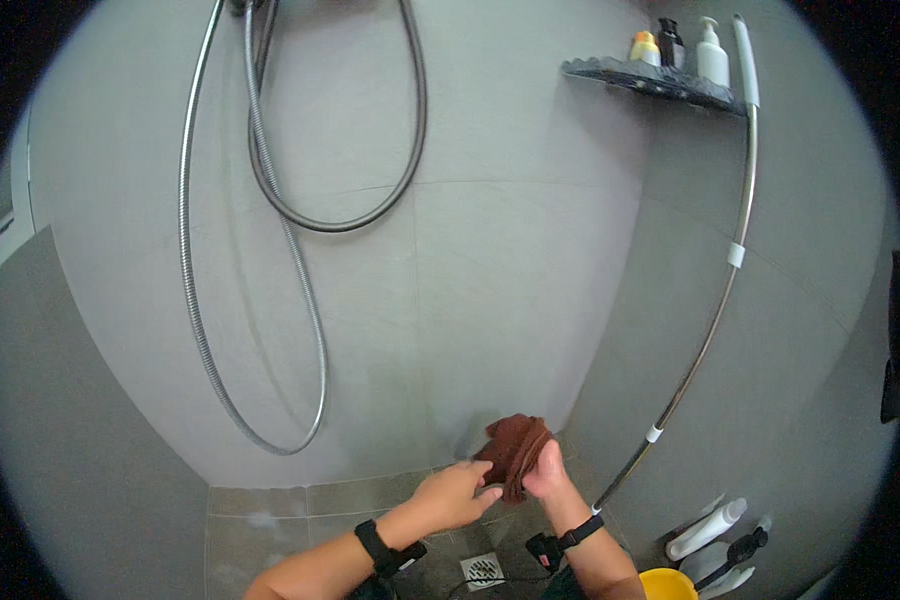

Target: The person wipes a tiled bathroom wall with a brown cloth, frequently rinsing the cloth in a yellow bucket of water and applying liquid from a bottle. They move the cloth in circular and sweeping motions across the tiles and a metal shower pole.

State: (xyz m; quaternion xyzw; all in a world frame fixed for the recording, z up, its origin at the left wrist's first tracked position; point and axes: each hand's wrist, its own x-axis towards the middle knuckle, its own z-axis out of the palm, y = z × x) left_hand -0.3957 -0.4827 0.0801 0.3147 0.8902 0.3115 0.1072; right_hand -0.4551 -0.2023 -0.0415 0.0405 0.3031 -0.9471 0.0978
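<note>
While grey wall tiles (490, 270) fill the far side, a shower hose (270, 250) hangs at the left and a corner shelf (650, 82) of bottles sits far right. Near the floor drain (482, 570), the left hand (457, 495) and right hand (548, 478) both grip a bunched brown cloth (513, 445).

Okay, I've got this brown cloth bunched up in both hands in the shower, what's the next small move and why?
Probably refold the brown cloth into a flat pad before wiping. It sits crumpled between the right hand, which has the grip on it, and the left hand, whose fingertips touch its lower edge. Bunched like that, little of it would meet the grey wall tiles just beyond it.
</note>
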